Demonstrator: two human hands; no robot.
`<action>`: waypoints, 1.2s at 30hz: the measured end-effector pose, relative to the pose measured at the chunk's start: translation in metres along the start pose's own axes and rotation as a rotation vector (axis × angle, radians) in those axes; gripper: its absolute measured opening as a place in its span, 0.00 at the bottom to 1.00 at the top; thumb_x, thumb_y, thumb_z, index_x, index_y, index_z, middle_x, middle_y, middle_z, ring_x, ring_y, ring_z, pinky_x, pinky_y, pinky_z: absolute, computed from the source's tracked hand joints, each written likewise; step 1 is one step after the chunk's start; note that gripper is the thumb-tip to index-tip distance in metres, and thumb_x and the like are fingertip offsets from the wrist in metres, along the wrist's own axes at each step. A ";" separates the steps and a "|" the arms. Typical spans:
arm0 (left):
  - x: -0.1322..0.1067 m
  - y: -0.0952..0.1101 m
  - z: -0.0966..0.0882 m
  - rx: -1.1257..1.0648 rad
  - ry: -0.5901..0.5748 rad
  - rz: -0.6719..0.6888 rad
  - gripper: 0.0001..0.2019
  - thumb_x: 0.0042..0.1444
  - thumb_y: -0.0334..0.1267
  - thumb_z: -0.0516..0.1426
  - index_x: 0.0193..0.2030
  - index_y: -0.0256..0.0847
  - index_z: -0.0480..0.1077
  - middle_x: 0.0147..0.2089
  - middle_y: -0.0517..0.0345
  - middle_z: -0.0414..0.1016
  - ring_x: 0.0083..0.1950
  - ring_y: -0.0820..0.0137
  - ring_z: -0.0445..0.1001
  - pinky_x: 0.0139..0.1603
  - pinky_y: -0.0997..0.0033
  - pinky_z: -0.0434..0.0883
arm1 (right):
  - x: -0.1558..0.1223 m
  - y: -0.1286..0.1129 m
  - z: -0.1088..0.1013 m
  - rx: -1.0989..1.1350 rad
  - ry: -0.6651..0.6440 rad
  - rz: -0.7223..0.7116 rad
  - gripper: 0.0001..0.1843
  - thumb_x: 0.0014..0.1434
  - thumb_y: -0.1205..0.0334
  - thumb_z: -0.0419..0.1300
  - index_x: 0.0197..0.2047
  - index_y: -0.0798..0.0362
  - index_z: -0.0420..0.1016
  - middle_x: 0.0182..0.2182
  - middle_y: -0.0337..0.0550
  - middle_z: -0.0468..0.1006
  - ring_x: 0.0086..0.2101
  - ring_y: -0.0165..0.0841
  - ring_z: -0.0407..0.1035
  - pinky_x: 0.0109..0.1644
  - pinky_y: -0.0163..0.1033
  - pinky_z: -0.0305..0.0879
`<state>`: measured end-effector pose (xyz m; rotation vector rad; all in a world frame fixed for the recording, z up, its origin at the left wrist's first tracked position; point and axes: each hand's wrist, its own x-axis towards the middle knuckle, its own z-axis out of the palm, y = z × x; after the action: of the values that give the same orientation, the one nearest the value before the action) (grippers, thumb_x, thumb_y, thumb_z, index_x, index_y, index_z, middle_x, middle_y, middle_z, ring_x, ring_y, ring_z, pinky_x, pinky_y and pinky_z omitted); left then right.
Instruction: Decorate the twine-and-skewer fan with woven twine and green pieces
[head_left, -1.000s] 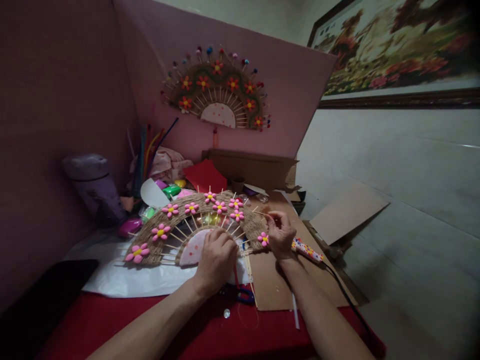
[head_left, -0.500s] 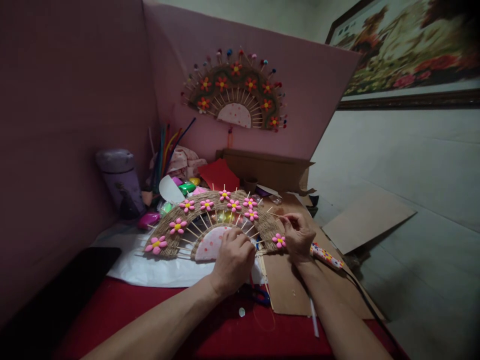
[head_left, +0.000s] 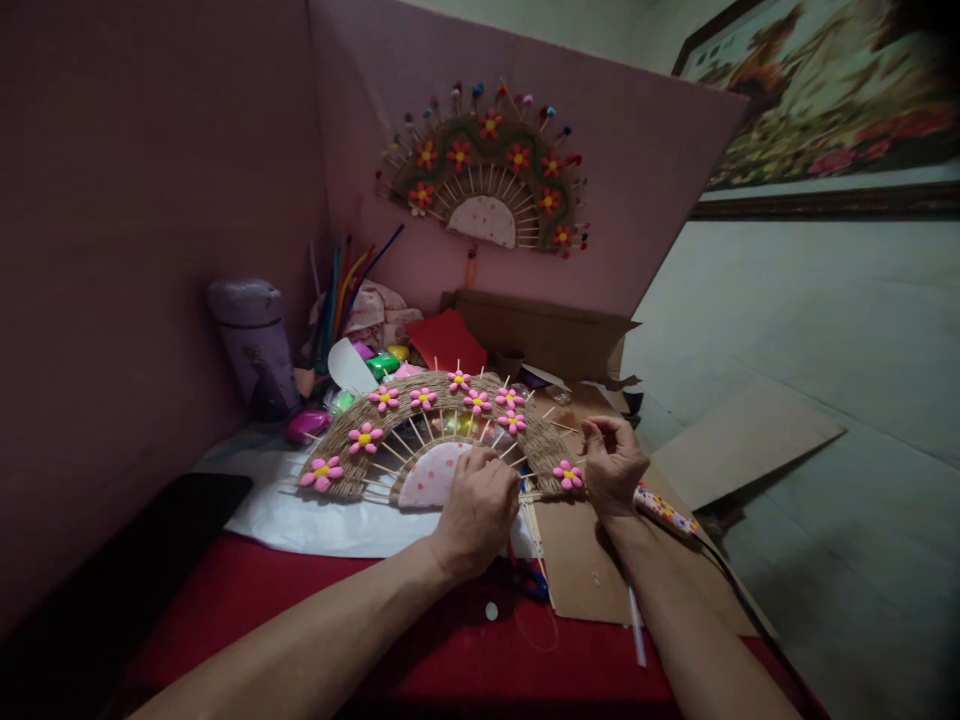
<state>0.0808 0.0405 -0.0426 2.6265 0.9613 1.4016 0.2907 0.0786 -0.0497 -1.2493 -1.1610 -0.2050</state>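
My left hand point(head_left: 476, 510) lies on the woven fan point(head_left: 352, 440), fingers curled down over the ribs beside its pink half-round centre; I cannot tell if they pinch anything. My right hand point(head_left: 615, 465) is closed at the fan's right end, thumb and forefinger nipping the tip of a skewer point(head_left: 568, 428) that sticks out of the twine, just above a pink flower point(head_left: 568, 474). The fan lies flat, partly on a white sheet point(head_left: 300, 515) and partly on cardboard point(head_left: 585, 570), with a dotted glue gun point(head_left: 664, 508) just beside my right wrist.
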 end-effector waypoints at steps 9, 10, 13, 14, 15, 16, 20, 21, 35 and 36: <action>0.001 0.000 0.001 -0.033 -0.014 -0.008 0.09 0.59 0.31 0.51 0.27 0.39 0.64 0.28 0.54 0.70 0.41 0.63 0.66 0.45 0.58 0.65 | 0.003 -0.009 -0.003 -0.006 -0.013 -0.091 0.15 0.60 0.52 0.55 0.33 0.55 0.74 0.23 0.38 0.71 0.22 0.28 0.65 0.28 0.34 0.61; 0.001 0.000 0.001 -0.030 -0.012 -0.005 0.10 0.60 0.32 0.50 0.26 0.39 0.64 0.27 0.55 0.70 0.40 0.63 0.66 0.45 0.58 0.65 | 0.004 -0.009 -0.004 -0.011 -0.006 -0.098 0.15 0.61 0.52 0.55 0.33 0.55 0.74 0.24 0.39 0.71 0.22 0.28 0.65 0.28 0.34 0.61; 0.000 -0.001 0.000 -0.042 -0.008 -0.020 0.12 0.61 0.33 0.49 0.26 0.39 0.64 0.28 0.54 0.69 0.40 0.63 0.65 0.44 0.59 0.64 | 0.005 -0.011 -0.002 0.036 0.025 -0.066 0.14 0.61 0.54 0.54 0.38 0.56 0.73 0.27 0.39 0.71 0.21 0.27 0.65 0.27 0.34 0.63; 0.000 -0.002 -0.001 -0.055 -0.009 -0.037 0.11 0.61 0.32 0.49 0.27 0.38 0.64 0.29 0.54 0.69 0.41 0.63 0.65 0.44 0.59 0.64 | 0.006 -0.011 -0.001 0.069 0.031 -0.043 0.14 0.61 0.54 0.54 0.40 0.56 0.73 0.28 0.40 0.71 0.22 0.27 0.66 0.27 0.34 0.64; 0.000 -0.002 -0.001 -0.069 -0.013 -0.056 0.09 0.60 0.30 0.49 0.29 0.38 0.65 0.31 0.53 0.69 0.41 0.63 0.65 0.44 0.59 0.64 | 0.007 -0.010 -0.001 0.100 0.036 -0.017 0.14 0.61 0.54 0.54 0.42 0.56 0.72 0.29 0.40 0.72 0.23 0.28 0.67 0.28 0.34 0.65; 0.000 -0.003 -0.001 -0.083 -0.021 -0.072 0.07 0.59 0.29 0.50 0.30 0.38 0.65 0.33 0.52 0.69 0.41 0.63 0.65 0.44 0.60 0.64 | 0.007 -0.010 0.000 0.123 0.041 0.009 0.15 0.61 0.53 0.54 0.42 0.56 0.72 0.28 0.39 0.72 0.23 0.28 0.68 0.28 0.34 0.66; 0.002 -0.005 -0.001 -0.113 -0.042 -0.099 0.06 0.58 0.29 0.50 0.31 0.37 0.66 0.34 0.52 0.69 0.41 0.63 0.64 0.45 0.59 0.64 | 0.008 -0.007 0.000 0.126 0.036 0.062 0.15 0.60 0.51 0.56 0.35 0.56 0.71 0.21 0.35 0.69 0.18 0.26 0.64 0.24 0.32 0.62; 0.002 -0.005 0.000 -0.113 -0.040 -0.101 0.07 0.59 0.30 0.50 0.31 0.37 0.66 0.34 0.52 0.69 0.41 0.64 0.64 0.45 0.59 0.63 | 0.008 -0.007 -0.001 0.118 0.032 0.058 0.15 0.59 0.51 0.57 0.33 0.56 0.70 0.21 0.35 0.69 0.18 0.26 0.63 0.23 0.32 0.61; 0.001 -0.009 -0.001 -0.113 -0.003 -0.097 0.05 0.57 0.28 0.52 0.34 0.38 0.68 0.34 0.52 0.69 0.40 0.63 0.64 0.42 0.60 0.64 | 0.001 -0.030 0.002 0.262 -0.193 0.092 0.10 0.55 0.54 0.61 0.31 0.52 0.71 0.22 0.37 0.71 0.20 0.28 0.65 0.22 0.34 0.65; 0.001 -0.009 -0.001 -0.112 0.004 -0.097 0.05 0.57 0.28 0.52 0.34 0.38 0.68 0.34 0.52 0.69 0.40 0.63 0.64 0.42 0.60 0.64 | 0.000 -0.033 0.003 0.279 -0.214 0.135 0.11 0.53 0.53 0.63 0.31 0.52 0.70 0.21 0.36 0.70 0.19 0.28 0.64 0.20 0.33 0.63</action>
<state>0.0757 0.0485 -0.0438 2.4633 0.9667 1.3958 0.2668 0.0683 -0.0296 -1.1139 -1.2352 0.1907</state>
